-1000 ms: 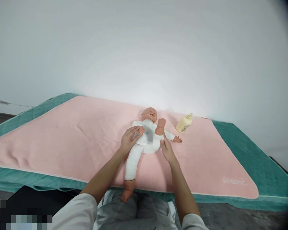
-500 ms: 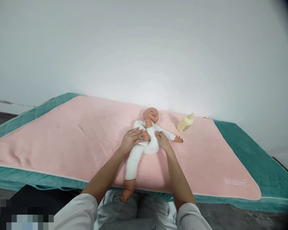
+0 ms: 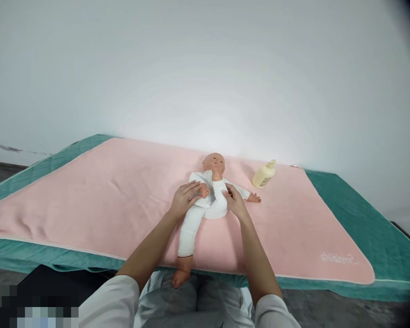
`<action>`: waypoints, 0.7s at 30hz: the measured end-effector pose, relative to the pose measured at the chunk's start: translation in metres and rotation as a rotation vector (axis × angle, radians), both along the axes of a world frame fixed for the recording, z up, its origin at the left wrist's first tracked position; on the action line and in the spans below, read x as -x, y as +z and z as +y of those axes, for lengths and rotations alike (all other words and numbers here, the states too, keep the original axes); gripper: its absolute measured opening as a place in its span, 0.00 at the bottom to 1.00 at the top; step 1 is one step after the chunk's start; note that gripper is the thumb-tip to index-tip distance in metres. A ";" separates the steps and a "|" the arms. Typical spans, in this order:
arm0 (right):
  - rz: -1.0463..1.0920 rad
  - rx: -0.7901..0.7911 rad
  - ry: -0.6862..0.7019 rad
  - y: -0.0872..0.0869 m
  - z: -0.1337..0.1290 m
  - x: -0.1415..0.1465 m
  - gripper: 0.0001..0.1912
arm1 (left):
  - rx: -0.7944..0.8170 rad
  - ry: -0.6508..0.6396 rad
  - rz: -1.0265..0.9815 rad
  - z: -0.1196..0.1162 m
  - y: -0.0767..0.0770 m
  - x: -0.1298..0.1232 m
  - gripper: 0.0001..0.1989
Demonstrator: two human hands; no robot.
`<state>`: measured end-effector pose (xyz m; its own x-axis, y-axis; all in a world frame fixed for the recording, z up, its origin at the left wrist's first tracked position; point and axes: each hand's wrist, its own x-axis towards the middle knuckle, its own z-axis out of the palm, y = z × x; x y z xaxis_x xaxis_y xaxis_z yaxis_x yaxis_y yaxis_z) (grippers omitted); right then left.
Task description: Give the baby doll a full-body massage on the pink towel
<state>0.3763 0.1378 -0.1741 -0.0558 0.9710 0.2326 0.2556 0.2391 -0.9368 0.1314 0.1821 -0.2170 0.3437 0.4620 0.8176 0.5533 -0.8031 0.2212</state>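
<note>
A baby doll point(image 3: 191, 228) in white cloth lies on its back, head away from me, on a pink mat point(image 3: 140, 196). One of its legs stretches straight towards me. The other leg point(image 3: 220, 200) is folded up over the body, so its foot point(image 3: 217, 174) rests by the chin. My right hand point(image 3: 235, 202) is closed round this folded leg, thumb on the near side and fingers partly hidden behind. On the left, my left hand point(image 3: 184, 199) holds the doll's hand point(image 3: 204, 190) between thumb and fingers, over its belly.
A pale yellow pump bottle point(image 3: 263, 175) stands on the mat right of the doll. Under the mat lies a green quilted cover point(image 3: 355, 214), its edge close to my legs. A white wall point(image 3: 205, 82) rises behind. Something dark point(image 3: 54, 291) is at the lower left.
The doll's raised foot has shifted right, to under the chin, with my right hand on the leg. The doll's hand has moved slightly up and left with my left hand.
</note>
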 end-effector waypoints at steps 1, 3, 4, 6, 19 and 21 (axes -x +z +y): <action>0.023 -0.009 -0.001 -0.002 -0.002 -0.003 0.28 | 0.009 0.020 -0.010 0.000 0.000 0.001 0.19; 0.054 -0.043 0.007 -0.007 -0.008 -0.009 0.32 | 0.044 0.058 -0.037 0.000 -0.001 0.002 0.17; 0.063 -0.071 0.015 -0.009 -0.011 -0.012 0.33 | 0.067 0.074 -0.055 -0.001 -0.001 0.002 0.16; 0.055 -0.142 0.030 -0.011 -0.020 -0.019 0.33 | 0.120 0.095 -0.105 -0.001 -0.002 0.002 0.16; -0.295 -0.336 0.105 -0.034 -0.104 -0.024 0.14 | 0.635 0.289 -0.777 0.014 0.012 0.027 0.15; -0.382 -0.368 0.070 -0.047 -0.111 -0.022 0.15 | 0.735 0.318 -0.983 0.023 0.007 0.034 0.13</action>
<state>0.3984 0.0264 -0.2213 -0.2649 0.8197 0.5078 0.5335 0.5633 -0.6310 0.0979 0.2053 -0.2105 -0.4696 0.8643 0.1802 0.0483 -0.1787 0.9827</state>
